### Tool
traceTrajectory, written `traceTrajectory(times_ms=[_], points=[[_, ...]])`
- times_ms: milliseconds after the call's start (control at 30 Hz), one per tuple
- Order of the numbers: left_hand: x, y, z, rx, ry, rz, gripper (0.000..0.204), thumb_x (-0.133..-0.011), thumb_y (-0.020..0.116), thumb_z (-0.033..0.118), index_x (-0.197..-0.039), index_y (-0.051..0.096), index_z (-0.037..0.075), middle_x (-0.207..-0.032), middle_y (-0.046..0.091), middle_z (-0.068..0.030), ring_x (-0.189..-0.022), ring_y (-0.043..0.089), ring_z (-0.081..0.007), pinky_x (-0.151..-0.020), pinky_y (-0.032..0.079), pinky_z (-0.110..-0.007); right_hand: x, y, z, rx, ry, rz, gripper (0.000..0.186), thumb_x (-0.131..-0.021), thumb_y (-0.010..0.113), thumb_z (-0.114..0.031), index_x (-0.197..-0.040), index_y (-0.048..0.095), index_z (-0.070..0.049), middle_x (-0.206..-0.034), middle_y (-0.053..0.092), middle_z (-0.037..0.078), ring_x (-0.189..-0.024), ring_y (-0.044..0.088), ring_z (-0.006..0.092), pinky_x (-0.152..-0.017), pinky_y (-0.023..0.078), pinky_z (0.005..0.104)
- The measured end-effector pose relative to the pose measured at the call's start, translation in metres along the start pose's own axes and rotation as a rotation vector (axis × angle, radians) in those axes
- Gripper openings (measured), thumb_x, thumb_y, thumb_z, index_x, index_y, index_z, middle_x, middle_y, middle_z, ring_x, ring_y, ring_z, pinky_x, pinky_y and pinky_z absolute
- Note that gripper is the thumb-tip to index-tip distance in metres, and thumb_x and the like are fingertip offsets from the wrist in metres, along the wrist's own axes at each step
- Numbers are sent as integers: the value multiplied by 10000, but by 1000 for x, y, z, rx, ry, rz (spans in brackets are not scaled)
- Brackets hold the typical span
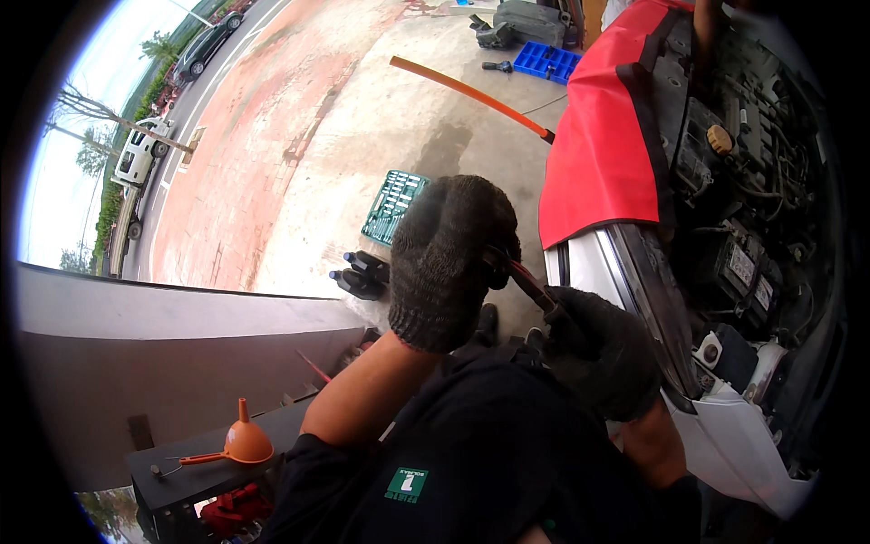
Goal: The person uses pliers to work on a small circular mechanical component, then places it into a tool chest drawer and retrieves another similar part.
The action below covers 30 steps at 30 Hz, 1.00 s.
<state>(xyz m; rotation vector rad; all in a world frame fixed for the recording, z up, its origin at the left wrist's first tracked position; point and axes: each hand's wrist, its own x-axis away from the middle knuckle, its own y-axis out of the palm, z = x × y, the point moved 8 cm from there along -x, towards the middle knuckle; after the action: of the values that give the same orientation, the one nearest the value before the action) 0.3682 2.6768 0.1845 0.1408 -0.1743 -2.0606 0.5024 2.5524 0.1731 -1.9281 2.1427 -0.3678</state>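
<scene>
Black gloves [435, 290] on both hands here. The right hand [605, 352] is wrapped around one end of a thin reddish tool [528, 281], held up in the air beside the white car's [594, 258] edge. The left hand [456, 254] curls at the other end, can't tell how tightly. Orange funnel's [248, 442] on the counter [192, 443], handle toward its left corner.

Slim object [531, 283]: ends hidden by hands [453, 258] [603, 354].
</scene>
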Motion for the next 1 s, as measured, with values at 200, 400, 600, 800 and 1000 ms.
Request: traceTrajectory(times_ms=[200,400,600,800,1000], points=[[-2,2,9,-231,56,40,231,-1036,595,243,-932,540,44,-792,589,-76,-642,576,-186,-531,465,-315,-3,3,15,-43,49,-50,431,-841,738,-55,-1260,659,14,-1031,751,159,-907,748,216,-803,588,328],[-12,-13,-30,281,-293,134,213,-1032,585,252,-954,573,54,-794,611,-65,-653,608,-199,-527,469,-302,18,19,53,-597,355,-125,490,-858,766,-48,-1326,627,-1,-1106,725,125,-1017,692,171,-880,549,304],[-11,4,-23,570,-422,-25,427,-1056,478,496,-835,564,142,-740,601,-74,-601,617,-229,-483,452,-316,36,43,57,-606,310,-380,501,-858,733,-15,-1343,607,5,-1163,693,124,-1093,654,185,-941,522,342],[-8,12,-10,698,-300,63,451,-1062,451,534,-790,511,180,-802,567,-46,-637,587,-247,-521,436,-375,23,35,17,-338,169,-257,475,-876,621,31,-1347,570,64,-1245,684,122,-1178,629,217,-1026,497,360],[-10,16,-1,703,-212,2,474,-1068,432,545,-778,509,178,-837,566,-46,-680,600,-256,-553,453,-381,31,57,15,-979,158,-606,523,-903,625,38,-1421,551,19,-1399,600,176,-1296,564,219,-1077,454,378]])
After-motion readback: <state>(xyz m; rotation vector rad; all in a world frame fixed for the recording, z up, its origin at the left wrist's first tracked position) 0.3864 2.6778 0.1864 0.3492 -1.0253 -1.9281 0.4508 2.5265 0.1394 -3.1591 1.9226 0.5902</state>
